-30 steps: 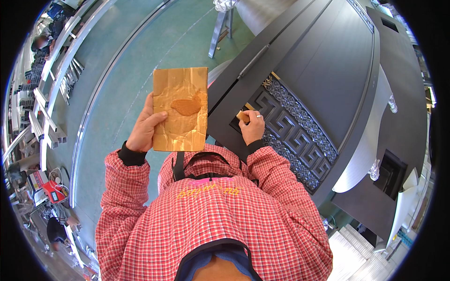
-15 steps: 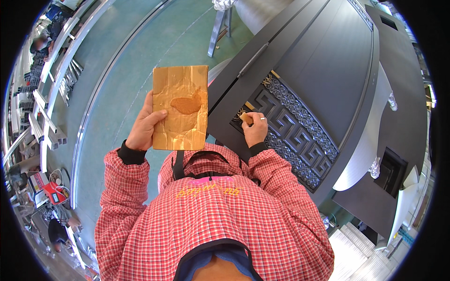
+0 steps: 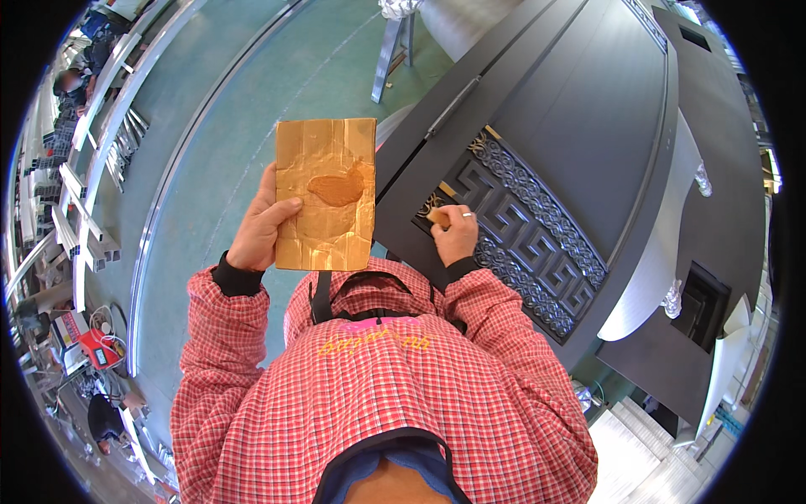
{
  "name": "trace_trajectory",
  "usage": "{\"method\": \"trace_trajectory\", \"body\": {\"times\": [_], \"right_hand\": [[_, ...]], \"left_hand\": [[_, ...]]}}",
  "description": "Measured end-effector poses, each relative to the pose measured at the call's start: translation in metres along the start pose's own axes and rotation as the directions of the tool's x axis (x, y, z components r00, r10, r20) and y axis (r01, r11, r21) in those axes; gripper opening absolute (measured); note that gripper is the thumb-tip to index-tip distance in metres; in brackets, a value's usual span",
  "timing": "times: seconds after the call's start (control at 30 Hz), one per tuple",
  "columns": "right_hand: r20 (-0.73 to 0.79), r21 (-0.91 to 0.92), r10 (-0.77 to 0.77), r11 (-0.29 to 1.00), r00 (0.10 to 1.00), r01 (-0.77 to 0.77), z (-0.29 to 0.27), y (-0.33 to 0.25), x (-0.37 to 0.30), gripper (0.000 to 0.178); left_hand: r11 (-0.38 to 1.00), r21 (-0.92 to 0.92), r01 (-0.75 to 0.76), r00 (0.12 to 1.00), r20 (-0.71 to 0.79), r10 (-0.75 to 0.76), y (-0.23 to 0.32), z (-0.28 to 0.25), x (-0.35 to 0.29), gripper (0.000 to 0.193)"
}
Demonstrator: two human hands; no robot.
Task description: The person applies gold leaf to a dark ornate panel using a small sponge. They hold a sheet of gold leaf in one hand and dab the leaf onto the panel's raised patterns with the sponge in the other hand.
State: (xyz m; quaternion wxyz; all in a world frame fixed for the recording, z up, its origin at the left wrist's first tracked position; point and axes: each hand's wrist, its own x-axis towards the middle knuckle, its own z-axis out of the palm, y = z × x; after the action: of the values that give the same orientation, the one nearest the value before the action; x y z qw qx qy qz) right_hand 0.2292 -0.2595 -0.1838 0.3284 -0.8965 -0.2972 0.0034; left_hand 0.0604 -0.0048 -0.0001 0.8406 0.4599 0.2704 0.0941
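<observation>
Presently holding up, in the left hand, a flat rectangular piece of brown cardboard with a shiny, wrinkled face, before the chest. Clamping its left edge with the fingers: thumb on the front face, the others mostly hidden behind. Showing on this face, right of its middle, a smooth orange-brown paste-like patch.

Pinching in the right hand a small tan block, with thumb and fingers closed upon it and a silver-coloured ring on one finger. Holding this block at the near left end of a raised ornamental band with square key pattern and curled borders, on a dark grey door-like panel. Cannot tell whether touching the surface or just above it. Seeing gold-coloured lines just beside the block. Seeing also, farther off, a green floor, metal stand legs and, at the left, a red box-shaped device.
</observation>
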Motion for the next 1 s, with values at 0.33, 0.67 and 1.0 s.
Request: {"method": "trace_trajectory", "body": {"times": [0.33,0.67,1.0], "right_hand": [[-0.013,-0.016,0.064,0.998,0.998,-0.064,-0.015,0.011,0.003,0.027],[0.105,0.183,0.063,0.98,0.992,-0.082,-0.007,-0.011,-0.004,0.027],[0.141,0.104,-0.002,0.994,0.99,-0.012,0.003,-0.016,-0.002,0.02]], "left_hand": [[1.0,-0.019,0.009,1.0,-0.028,-0.01,-0.006,-0.003,0.001,0.066],[1.0,0.001,0.017,0.999,-0.05,-0.017,-0.005,0.002,-0.002,0.067],[1.0,0.006,0.002,1.0,-0.028,-0.002,-0.002,0.001,-0.003,0.066]]}}
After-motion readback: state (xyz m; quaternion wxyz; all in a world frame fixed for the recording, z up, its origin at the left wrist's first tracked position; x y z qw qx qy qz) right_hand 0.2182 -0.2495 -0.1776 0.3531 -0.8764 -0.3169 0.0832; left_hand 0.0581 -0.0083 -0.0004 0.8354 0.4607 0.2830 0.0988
